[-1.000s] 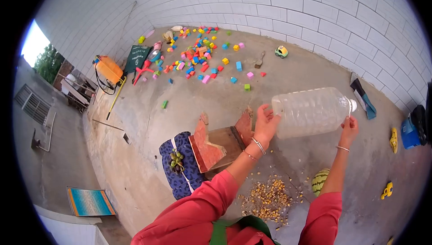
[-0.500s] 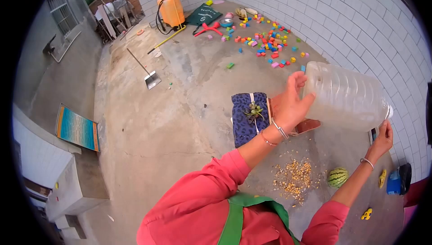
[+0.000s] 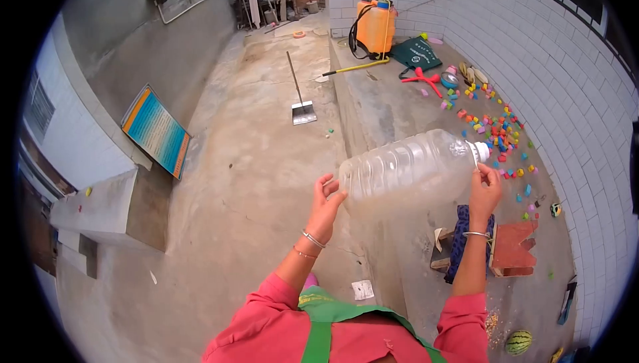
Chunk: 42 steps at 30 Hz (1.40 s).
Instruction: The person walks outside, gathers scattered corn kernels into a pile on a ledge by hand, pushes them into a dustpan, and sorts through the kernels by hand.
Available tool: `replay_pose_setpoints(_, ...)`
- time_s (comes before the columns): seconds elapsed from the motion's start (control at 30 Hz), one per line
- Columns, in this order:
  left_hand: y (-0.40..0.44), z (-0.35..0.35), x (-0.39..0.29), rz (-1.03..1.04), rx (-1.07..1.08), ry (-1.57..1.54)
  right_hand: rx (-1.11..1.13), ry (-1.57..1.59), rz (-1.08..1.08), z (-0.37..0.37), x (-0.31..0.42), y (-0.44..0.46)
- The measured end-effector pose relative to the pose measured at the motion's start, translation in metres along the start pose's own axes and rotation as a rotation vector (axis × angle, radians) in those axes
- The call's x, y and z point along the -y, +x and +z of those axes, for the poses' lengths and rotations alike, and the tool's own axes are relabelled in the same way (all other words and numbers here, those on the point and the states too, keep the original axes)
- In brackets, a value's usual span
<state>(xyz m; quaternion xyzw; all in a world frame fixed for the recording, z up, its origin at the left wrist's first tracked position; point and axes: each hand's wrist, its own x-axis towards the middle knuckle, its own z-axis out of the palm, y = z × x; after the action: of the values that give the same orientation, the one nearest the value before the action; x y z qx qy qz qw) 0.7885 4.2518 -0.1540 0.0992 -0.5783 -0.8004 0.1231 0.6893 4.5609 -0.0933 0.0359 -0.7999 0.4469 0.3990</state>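
Note:
A large clear plastic jug [image 3: 406,170] with ribbed sides and a white cap [image 3: 480,151] is held in the air in front of me, lying almost level. My left hand [image 3: 325,208] supports its base end, thumb and fingers against the plastic. Near the cap, my right hand [image 3: 486,193] grips the neck end with the fingers closed. Below my right forearm a small wooden stool [image 3: 516,246] stands on the ground, with a dark blue patterned cloth [image 3: 459,246] across it, partly covered by the arm.
Colored blocks [image 3: 500,133] lie scattered by the tiled wall. An orange backpack sprayer [image 3: 375,30] stands at the back, beside a dark green bag [image 3: 417,53]. A long-handled dustpan [image 3: 303,112] is on the concrete. A watermelon [image 3: 518,342] and corn kernels [image 3: 491,326] are at lower right.
My view has turned left, and both hands have carried the jug away from the tiled wall toward the open concrete. The jug's cap end has tipped up from pointing downward.

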Motion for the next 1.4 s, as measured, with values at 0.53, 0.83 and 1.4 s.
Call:
replay_pose_setpoints(0.53, 0.167, -0.470, 0.041, -0.378, -0.781, 0.075, 0.678, 0.111, -0.021, 0.596, 0.114, -0.196)
replay_pose_setpoints(0.83, 0.338, -0.624, 0.021, -0.435, -1.095, 0.016, 0.903, 0.284, -0.135, 0.909, 0.203, -0.178)
replay_pose_setpoints(1.4, 0.674, -0.943, -0.037, -0.339, -1.281, -0.073, 1.250, 0.376, -0.340, 1.424, 0.365, -0.177)
